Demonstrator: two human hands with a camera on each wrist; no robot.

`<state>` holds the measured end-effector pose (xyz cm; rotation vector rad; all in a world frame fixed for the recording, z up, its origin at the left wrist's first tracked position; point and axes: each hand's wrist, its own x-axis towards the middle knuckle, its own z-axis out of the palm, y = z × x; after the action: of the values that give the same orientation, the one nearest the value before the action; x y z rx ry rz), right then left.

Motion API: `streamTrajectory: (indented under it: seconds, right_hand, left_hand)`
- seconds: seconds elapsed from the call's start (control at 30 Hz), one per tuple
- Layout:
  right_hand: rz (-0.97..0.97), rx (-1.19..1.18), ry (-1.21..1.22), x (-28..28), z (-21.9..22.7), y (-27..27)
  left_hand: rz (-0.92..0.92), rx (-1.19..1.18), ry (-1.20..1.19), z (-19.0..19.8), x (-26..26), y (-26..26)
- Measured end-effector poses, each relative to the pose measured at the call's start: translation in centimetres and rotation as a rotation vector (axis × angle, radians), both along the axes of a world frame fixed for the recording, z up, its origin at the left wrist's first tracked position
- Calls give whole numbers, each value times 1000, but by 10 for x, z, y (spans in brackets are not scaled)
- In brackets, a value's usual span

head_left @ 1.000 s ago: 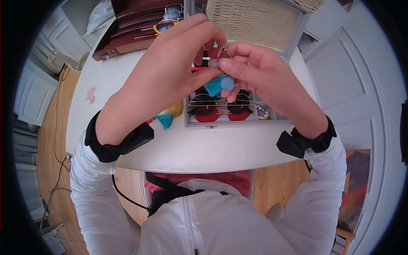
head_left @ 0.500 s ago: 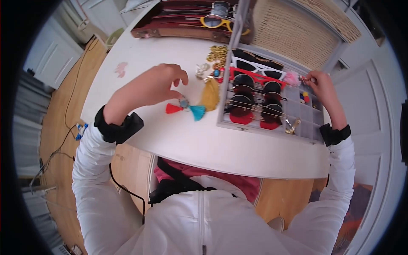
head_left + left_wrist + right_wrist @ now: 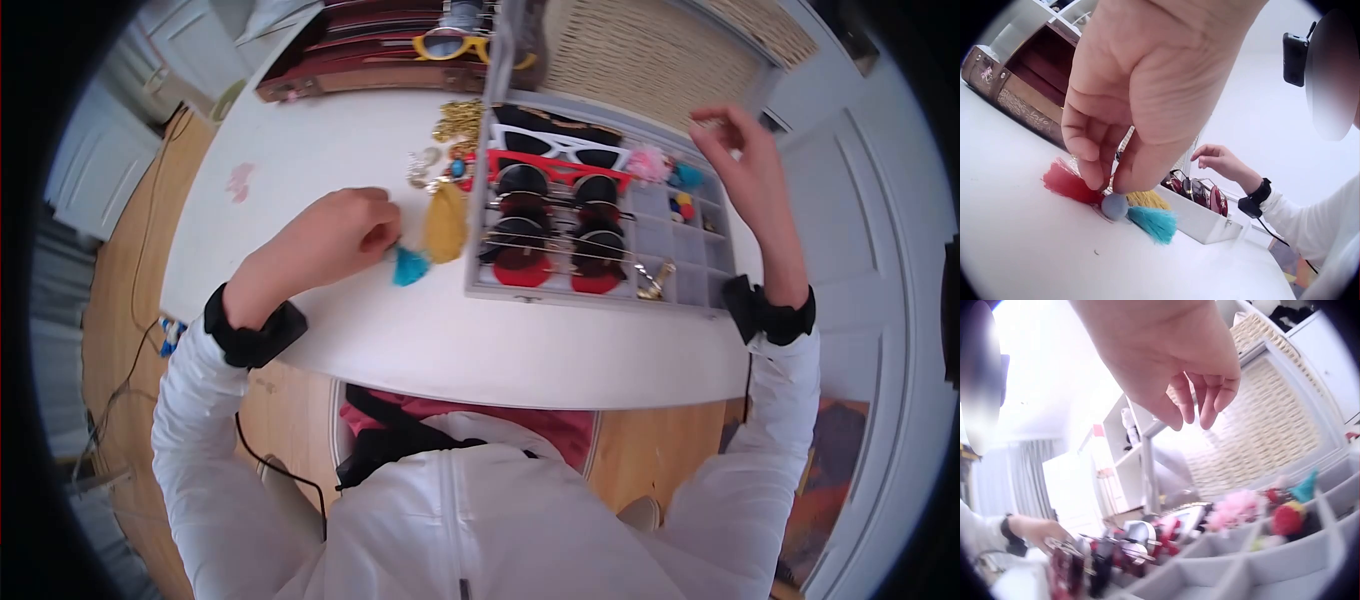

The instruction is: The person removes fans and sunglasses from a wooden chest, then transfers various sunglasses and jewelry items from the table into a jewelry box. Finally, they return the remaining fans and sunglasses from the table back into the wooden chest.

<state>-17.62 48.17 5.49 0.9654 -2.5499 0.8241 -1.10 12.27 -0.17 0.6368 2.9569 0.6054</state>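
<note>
My left hand (image 3: 335, 235) is low over the white table, pinching a tassel earring (image 3: 1114, 206) between thumb and fingertips. The earring has a red tassel, a teal tassel and a grey-blue ball; its tassels lie at the tabletop, and the fingers hide its beaded loop. My right hand (image 3: 745, 160) hovers, holding nothing, over the right side of the grey case (image 3: 560, 297), fingers loosely bent. Below it, a teal tassel (image 3: 686, 176) lies in a back compartment beside a pink fluffy piece (image 3: 650, 162).
Sunglasses (image 3: 597, 245) fill the case's left part; small compartments on the right hold a gold piece (image 3: 655, 280) and colourful beads (image 3: 682, 207). A mustard tassel (image 3: 446, 225) and gold chain (image 3: 458, 120) lie left of the case. Behind stands an open brown box (image 3: 350, 80).
My right hand came away from the left hand to the case's back compartment, then lifted off, leaving a teal tassel there. My left hand lowered to the table and pinched the tassel earring.
</note>
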Motion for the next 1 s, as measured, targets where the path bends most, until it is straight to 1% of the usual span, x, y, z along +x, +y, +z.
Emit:
streamTrajectory:
  seconds: [0.03, 0.07, 0.1, 0.13, 0.17, 0.2, 0.23, 0.3, 0.4, 0.43, 0.47, 0.53, 0.57, 0.6, 0.63, 0.7, 0.73, 0.77, 0.8, 0.83, 0.87, 0.9, 0.93, 0.97, 1.0]
  right_hand:
    - [14, -134, -101, 9, 7, -8]
    - [-10, -132, -96, 14, 9, -12]
    - [44, -215, -144, 17, 9, -17]
    - [109, -301, -193, 20, 10, -24]
    - [103, -305, -192, 25, 11, -31]
    - [139, -313, -200, 31, 14, -40]
    - [179, -318, -210, 34, 14, -46]
    - [172, -303, -209, 30, 10, -47]
    - [152, -274, -205, 18, 3, -39]
    - [129, -264, -205, 16, 1, -40]
    - [142, -266, -207, 19, 2, -44]
    - [125, -263, -378, 36, 5, -45]
    - [125, -264, -378, 42, 3, -47]
    - [185, -241, -388, 49, 1, -53]
    - [240, -222, -399, 57, -2, -60]
    - [345, -296, -584, 76, -8, -79]
    - [345, -288, -765, 88, -4, -89]
    - [340, -281, -942, 97, 0, -98]
    - [364, -271, -1068, 104, 1, -107]
    - [384, -262, -1190, 108, 2, -113]
    - [350, -273, -1173, 110, 2, -116]
    - [425, -316, -1290, 110, 1, -119]
    - [507, -358, -1406, 108, -1, -118]
    - [489, -363, -1395, 105, -5, -114]
    - [533, -447, -1326, 100, -11, -111]
  left_hand:
    - [-29, 8, 4, 0, -1, 3]
    - [12, 14, -7, 1, 0, 6]
    - [59, 17, -20, 3, 1, 8]
    - [53, 14, -19, 8, 4, 12]
    - [103, 34, -63, 14, 6, 17]
    - [162, 53, -108, 17, 8, 20]
    - [169, 51, -109, 14, 10, 19]
    - [63, 0, 49, 4, 14, 18]
    - [77, -64, 50, -5, 12, 13]
    - [92, -67, 50, -7, 12, 11]
    - [66, -41, 52, -9, 12, 8]
    - [42, -14, 57, -8, 13, 3]
    - [75, 39, 37, -5, 13, 1]
    - [103, 92, 16, -1, 13, 0]
    - [94, 88, 13, 5, 13, 2]
    - [199, 271, 44, 25, 17, 11]
    - [177, 267, 40, 35, 19, 19]
    - [176, 301, 107, 45, 20, 28]
    - [169, 343, 175, 51, 20, 39]
    - [134, 353, 181, 55, 19, 51]
    - [111, 348, 273, 58, 17, 62]
    - [91, 344, 363, 60, 14, 69]
    - [56, 329, 357, 59, 10, 73]
    - [38, 339, 362, 58, 5, 77]
    - [4, 387, 377, 56, 0, 82]
